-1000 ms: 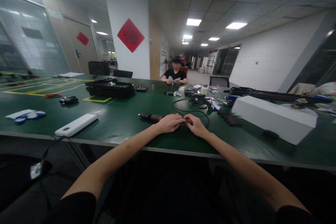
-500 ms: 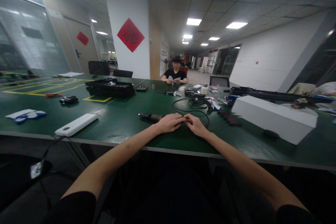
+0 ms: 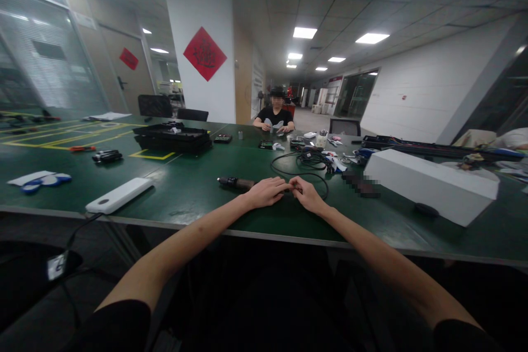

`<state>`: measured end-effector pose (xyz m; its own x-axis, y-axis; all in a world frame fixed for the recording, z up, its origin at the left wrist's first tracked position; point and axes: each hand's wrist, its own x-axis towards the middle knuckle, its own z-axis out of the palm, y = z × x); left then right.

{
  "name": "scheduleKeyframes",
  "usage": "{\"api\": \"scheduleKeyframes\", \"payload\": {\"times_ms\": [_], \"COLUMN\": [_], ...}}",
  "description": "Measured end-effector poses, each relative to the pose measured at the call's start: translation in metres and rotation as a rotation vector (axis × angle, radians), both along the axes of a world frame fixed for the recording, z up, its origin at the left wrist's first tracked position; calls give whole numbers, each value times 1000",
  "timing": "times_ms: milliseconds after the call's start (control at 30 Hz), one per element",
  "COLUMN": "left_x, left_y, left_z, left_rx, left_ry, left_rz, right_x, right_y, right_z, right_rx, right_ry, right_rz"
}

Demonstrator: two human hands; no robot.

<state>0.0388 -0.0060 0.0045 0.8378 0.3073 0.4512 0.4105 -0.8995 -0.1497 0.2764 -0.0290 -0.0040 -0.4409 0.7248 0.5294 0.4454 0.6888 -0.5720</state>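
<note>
A dark, pen-shaped electric screwdriver [image 3: 237, 182] lies on the green table, its tip pointing left. Over its rear end rests my left hand [image 3: 267, 193], palm down, with the fingers stretched toward the right. My right hand [image 3: 306, 197] meets those fingertips, its thumb and fingers pinched together. Whatever sits in that pinch is hidden or too small to make out. A black cable [image 3: 319, 177] loops on the table just behind my right hand.
A long white box [image 3: 429, 184] stands at the right, a white power-bank-like bar [image 3: 120, 196] at the left. Black trays [image 3: 173, 138] are stacked farther back. Another person [image 3: 275, 116] sits across the table [image 3: 198, 198] holding pale sheets. Tangled cables and small parts lie mid-table.
My hands stay almost exactly where they were. Across the table, the other person's hands and the pale sheets have shifted slightly.
</note>
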Motion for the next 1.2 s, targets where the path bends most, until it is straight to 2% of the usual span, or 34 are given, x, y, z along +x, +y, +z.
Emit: {"api": "scheduleKeyframes", "payload": {"times_ms": [400,1200], "left_x": [1,2], "left_y": [4,6], "left_z": [-5,-6], "left_rx": [34,28], "left_ry": [14,5], "left_rz": [-3,-10], "right_x": [-1,0], "right_y": [-3,-8], "right_z": [2,3], "right_rx": [23,88], "right_ry": [-32,-114], "right_rz": [63,35]}}
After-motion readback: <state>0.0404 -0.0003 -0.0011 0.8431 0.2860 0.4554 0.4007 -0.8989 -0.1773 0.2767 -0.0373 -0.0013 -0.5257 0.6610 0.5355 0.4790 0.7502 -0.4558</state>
